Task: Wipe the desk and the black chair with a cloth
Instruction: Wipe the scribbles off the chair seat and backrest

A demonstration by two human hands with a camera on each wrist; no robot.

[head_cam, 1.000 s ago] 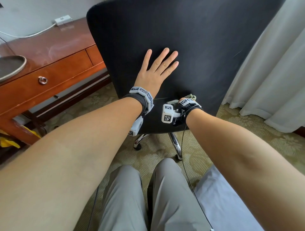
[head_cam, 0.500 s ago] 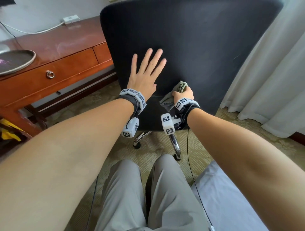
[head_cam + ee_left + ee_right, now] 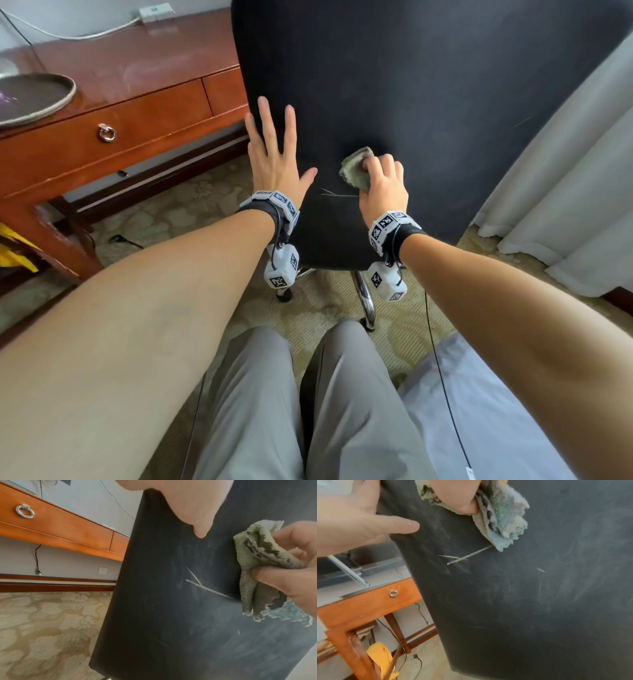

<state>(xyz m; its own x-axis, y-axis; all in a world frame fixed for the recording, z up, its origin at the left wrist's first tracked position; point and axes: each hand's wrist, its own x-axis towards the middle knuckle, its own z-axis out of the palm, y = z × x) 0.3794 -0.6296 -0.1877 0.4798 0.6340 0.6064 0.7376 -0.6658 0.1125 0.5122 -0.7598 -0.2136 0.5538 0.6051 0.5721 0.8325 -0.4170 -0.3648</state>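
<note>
The back of the black chair (image 3: 428, 85) fills the middle of the head view, its surface scuffed and scratched (image 3: 202, 586). My right hand (image 3: 382, 186) grips a crumpled grey-green cloth (image 3: 354, 168) and holds it against the lower part of the chair back; the cloth (image 3: 257, 566) hangs from the fingers in the left wrist view and shows as the cloth (image 3: 501, 516) in the right wrist view. My left hand (image 3: 274, 154) lies flat with spread fingers on the chair's left edge. The red-brown wooden desk (image 3: 144, 68) stands to the left.
A round dark tray (image 3: 30, 96) sits on the desk, a white power strip (image 3: 154, 12) at its back. Drawer with ring pull (image 3: 107, 132). White curtains (image 3: 575, 171) hang at right. Chrome chair legs (image 3: 364, 294) stand on patterned carpet. Something yellow (image 3: 381, 655) lies under the desk.
My right hand has risen with the cloth from the chair's bottom edge up onto the back. My left hand has slid left toward the chair's edge.
</note>
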